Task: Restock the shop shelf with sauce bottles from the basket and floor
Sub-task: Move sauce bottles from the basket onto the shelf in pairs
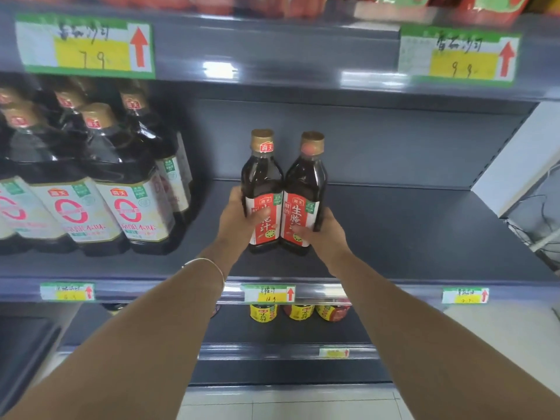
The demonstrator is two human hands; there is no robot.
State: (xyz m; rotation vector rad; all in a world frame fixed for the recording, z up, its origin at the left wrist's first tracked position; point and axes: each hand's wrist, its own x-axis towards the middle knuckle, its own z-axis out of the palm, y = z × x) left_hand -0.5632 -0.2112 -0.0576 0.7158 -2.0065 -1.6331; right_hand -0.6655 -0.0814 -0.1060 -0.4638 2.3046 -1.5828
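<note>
Grey metal shelf: middle tier, its board bare to the right and behind the work area.

Large dark bottles: a block of them stands at the left of the same tier, well apart from the items in hand.

Two sauce bottles, left bottle and right bottle: upright, shoulders touching, over the front middle of the board. Whether their bases rest on it cannot be confirmed. Both are full of dark liquid with gold caps and red labels. Judged stiff, fairly heavy for their size, glossy and likely slippery on the bare upper body, breakable if knocked together or dropped. Best held low on the labelled section, where the paper gives friction, not by the narrow neck.

Hands: left hand is curled round the left bottle's lower body with the thumb across the label, and right hand is wrapped likewise round the right bottle.

Small jars: on the tier below.

Price label: on the shelf edge, directly beneath the bottles
</note>
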